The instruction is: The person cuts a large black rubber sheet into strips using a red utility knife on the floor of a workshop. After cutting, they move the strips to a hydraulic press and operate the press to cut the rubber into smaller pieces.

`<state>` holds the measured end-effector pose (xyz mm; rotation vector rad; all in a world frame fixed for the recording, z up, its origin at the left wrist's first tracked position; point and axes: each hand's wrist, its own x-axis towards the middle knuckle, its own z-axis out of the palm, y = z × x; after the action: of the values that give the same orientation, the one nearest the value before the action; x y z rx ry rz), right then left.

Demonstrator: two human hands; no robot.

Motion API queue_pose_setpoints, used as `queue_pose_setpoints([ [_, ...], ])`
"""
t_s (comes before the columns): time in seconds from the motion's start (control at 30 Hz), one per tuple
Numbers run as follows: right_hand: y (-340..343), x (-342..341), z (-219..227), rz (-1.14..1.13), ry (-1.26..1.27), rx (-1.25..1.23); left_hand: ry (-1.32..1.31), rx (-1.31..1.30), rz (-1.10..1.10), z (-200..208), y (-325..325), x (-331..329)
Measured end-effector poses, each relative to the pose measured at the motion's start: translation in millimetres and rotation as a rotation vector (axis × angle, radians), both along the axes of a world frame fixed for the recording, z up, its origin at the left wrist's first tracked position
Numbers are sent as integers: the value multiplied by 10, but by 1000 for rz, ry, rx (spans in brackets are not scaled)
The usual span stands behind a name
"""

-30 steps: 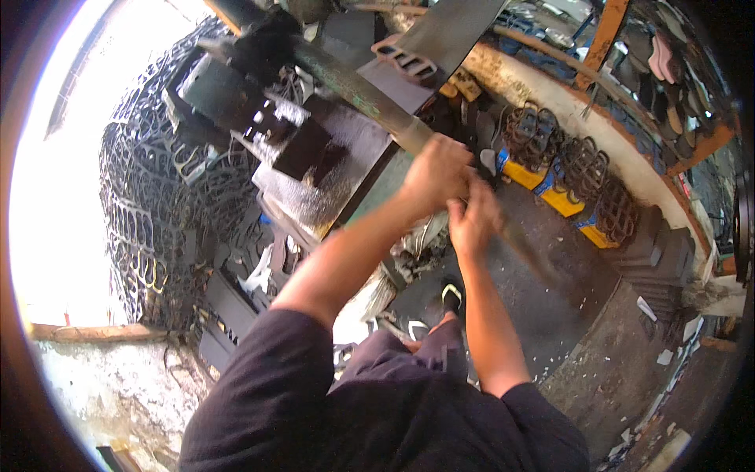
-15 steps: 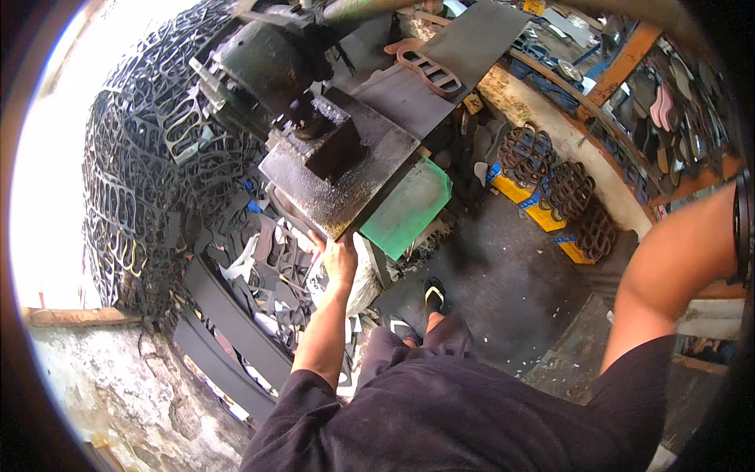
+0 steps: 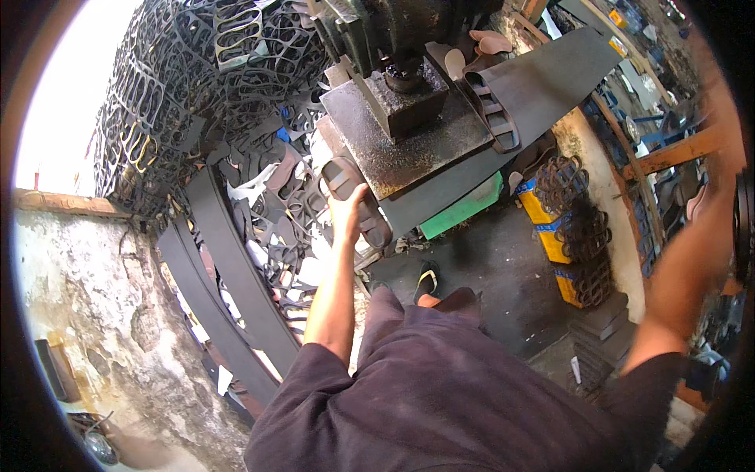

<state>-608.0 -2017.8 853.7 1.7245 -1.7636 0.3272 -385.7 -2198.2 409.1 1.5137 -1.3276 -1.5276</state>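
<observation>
My left hand (image 3: pixel 346 206) is closed on the edge of a sole-shaped cutting die (image 3: pixel 368 220), a brown frame with crossbars. It holds this die tilted beside the near left edge of the press's dark metal plate (image 3: pixel 354 130). A second sole-shaped die (image 3: pixel 494 114) lies on a long dark sheet (image 3: pixel 543 79) to the right of the press head. Part of that sheet shows below the plate, over a green board (image 3: pixel 464 208). My right forearm (image 3: pixel 688 259) is raised along the right rim, smeared by motion, and its hand cannot be seen.
A heavy press block (image 3: pixel 417 102) stands over the plate. Cut-out scrap webbing (image 3: pixel 173 94) heaps up at left, with offcuts and long dark strips (image 3: pixel 236 259) below. Yellow boxes (image 3: pixel 549 240) topped with brown dies stand at right. A wooden rack (image 3: pixel 676 153) holds soles.
My left hand has come away from the plate's corner and now holds a die. The dark sheet now extends over the green board. My right forearm has swung upward; the view has shifted.
</observation>
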Motion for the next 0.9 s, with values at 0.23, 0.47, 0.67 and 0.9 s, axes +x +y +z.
queue_pose_setpoints([
  [0.23,7,838,-3134,287,-1355,454,453,-184,-48,630,560,684],
  [0.47,-117,1255,-2736,35,-1419,67,72,-779,-537,1369,1034,206],
  [0.67,125,970,-3464,-718,-1384,6,-46,-989,-513,554,1515,-353],
  [0.9,1365,972,-3782,-347,-2446,330,220,-938,-1229,811,1581,549],
])
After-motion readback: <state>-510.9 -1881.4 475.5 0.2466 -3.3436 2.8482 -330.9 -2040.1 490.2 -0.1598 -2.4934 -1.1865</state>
